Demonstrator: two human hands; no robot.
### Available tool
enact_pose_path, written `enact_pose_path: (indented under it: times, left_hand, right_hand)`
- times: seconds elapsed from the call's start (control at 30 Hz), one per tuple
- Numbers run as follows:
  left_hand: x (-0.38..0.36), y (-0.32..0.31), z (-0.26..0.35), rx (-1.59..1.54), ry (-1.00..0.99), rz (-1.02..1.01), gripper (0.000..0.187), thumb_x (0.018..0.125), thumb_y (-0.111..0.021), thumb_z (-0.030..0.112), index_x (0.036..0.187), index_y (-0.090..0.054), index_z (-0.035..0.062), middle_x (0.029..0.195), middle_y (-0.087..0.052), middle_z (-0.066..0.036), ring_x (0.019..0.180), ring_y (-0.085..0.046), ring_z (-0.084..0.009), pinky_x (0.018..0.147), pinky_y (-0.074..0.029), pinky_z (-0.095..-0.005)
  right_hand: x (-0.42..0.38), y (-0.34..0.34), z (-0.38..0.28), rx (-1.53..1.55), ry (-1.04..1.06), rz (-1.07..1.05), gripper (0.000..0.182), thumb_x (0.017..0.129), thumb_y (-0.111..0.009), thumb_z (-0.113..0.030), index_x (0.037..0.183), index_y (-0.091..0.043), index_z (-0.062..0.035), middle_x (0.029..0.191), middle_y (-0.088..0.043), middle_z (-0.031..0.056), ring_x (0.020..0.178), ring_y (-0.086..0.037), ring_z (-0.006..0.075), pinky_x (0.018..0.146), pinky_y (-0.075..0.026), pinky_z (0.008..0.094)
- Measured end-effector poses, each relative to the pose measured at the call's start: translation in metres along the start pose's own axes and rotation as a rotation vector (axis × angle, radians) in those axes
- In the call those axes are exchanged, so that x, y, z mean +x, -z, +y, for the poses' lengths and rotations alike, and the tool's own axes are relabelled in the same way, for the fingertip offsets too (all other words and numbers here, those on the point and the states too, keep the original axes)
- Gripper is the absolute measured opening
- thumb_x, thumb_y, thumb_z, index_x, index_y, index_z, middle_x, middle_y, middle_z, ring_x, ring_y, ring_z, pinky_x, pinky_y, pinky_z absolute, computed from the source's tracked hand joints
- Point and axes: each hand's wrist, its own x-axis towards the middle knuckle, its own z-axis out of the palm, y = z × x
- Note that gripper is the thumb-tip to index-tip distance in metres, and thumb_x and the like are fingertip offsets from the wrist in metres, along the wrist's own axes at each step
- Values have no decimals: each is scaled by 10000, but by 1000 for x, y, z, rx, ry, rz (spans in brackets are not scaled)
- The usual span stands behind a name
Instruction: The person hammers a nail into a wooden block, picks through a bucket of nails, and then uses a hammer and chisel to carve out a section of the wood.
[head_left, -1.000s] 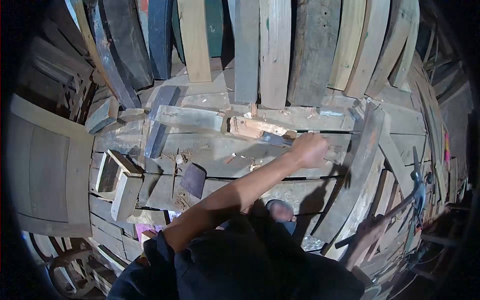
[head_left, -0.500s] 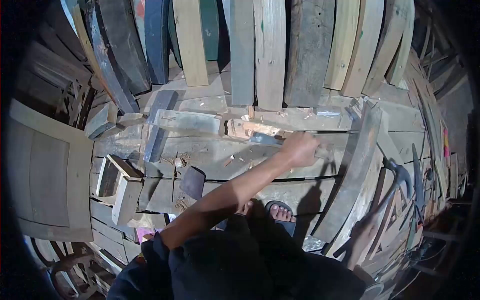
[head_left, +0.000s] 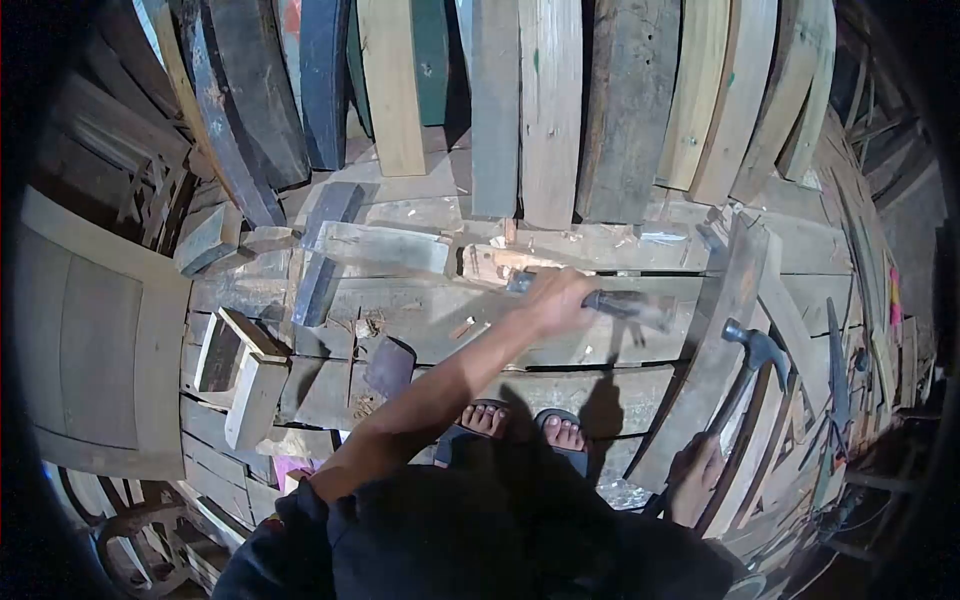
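My left hand (head_left: 560, 302) is closed around a chisel (head_left: 632, 308), gripping it low, near the blade. The blurred handle sticks out to the right, while the blade lies over the freshly cut pale end of a wood piece (head_left: 492, 262) on the floor. At the lower right, my right hand (head_left: 694, 474) wraps the handle of a claw hammer (head_left: 758, 348), its head raised above the boards. Wood chips (head_left: 463, 327) lie scattered beside the cut piece.
Upright planks (head_left: 550, 120) lean in a row at the back. A small open wooden box (head_left: 252, 390) and a dark block (head_left: 388, 366) sit to the left. A long board (head_left: 690, 400) and a handsaw (head_left: 836, 380) lie at the right. My sandalled feet (head_left: 563, 434) stand in front.
My left hand has slid leftward along the chisel toward its blade, exposing more of the handle. The hammer in my right hand has shifted left, its head now more upright.
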Motion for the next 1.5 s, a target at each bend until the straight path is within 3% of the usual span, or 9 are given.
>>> enact_pose_path:
  times: [0.3,0.43,0.47,0.53,0.63,0.9,1.1,1.33,1.5]
  left_hand:
    - [15,12,54,-87,-316,223,257,751,-828,280,836,-742,53,699,-697,-205,645,-703,-405,608,-551,-494]
    - [12,8,24,-120,-271,325,186,760,-736,193,886,-739,56,728,-712,-217,678,-707,-444,667,-584,-528]
    - [10,8,14,-117,-73,218,185,750,-733,184,885,-740,58,744,-723,-204,700,-720,-435,679,-590,-537]
    - [3,2,0,-39,-184,355,192,739,-729,170,903,-754,72,740,-725,-198,699,-727,-424,678,-591,-547]
    - [1,-9,-10,44,-155,232,215,736,-729,168,930,-771,85,750,-728,-200,711,-728,-424,690,-594,-544]
    - [-4,-13,-12,25,-281,335,245,734,-751,192,964,-795,122,763,-732,-195,712,-730,-413,695,-602,-521]
    - [-4,-10,-10,30,-168,325,205,741,-755,239,890,-757,98,742,-712,-218,700,-716,-432,671,-580,-550]
    - [-2,13,4,26,-51,268,304,698,-813,218,941,-757,45,783,-711,-259,762,-714,-466,689,-574,-522]
    - [5,7,-3,-42,-24,289,294,711,-783,201,959,-749,48,858,-718,-284,841,-710,-503,759,-574,-575]
  right_hand:
    - [13,17,14,-13,23,93,403,1134,-526,-479,908,-521,-145,692,-416,-79,512,-363,28,437,-250,238]
    - [7,28,9,80,-59,103,392,1119,-555,-499,902,-526,-174,702,-423,-79,518,-375,35,443,-258,240]
    - [8,28,11,76,-71,119,390,1119,-557,-495,898,-524,-176,697,-421,-79,518,-375,33,442,-256,240]
    - [10,26,13,60,-94,150,387,1119,-561,-488,890,-521,-179,686,-415,-79,518,-374,30,442,-254,240]
    - [14,33,25,90,-114,97,394,1131,-543,-466,864,-499,-180,672,-401,-91,512,-351,22,440,-244,236]
    - [16,6,22,3,-41,-14,424,1119,-520,-532,896,-509,-172,660,-417,-72,467,-354,41,409,-262,237]
    - [18,-53,1,-170,35,-257,471,1154,-460,-481,855,-483,-118,652,-414,-75,522,-381,38,460,-271,261]
    - [6,-85,-7,-480,123,-370,460,1150,-469,-328,924,-601,50,641,-489,29,611,-431,136,557,-356,395]
    - [12,-88,14,-299,-17,-269,444,1154,-475,-364,886,-567,-22,641,-445,-40,579,-411,70,512,-314,319]
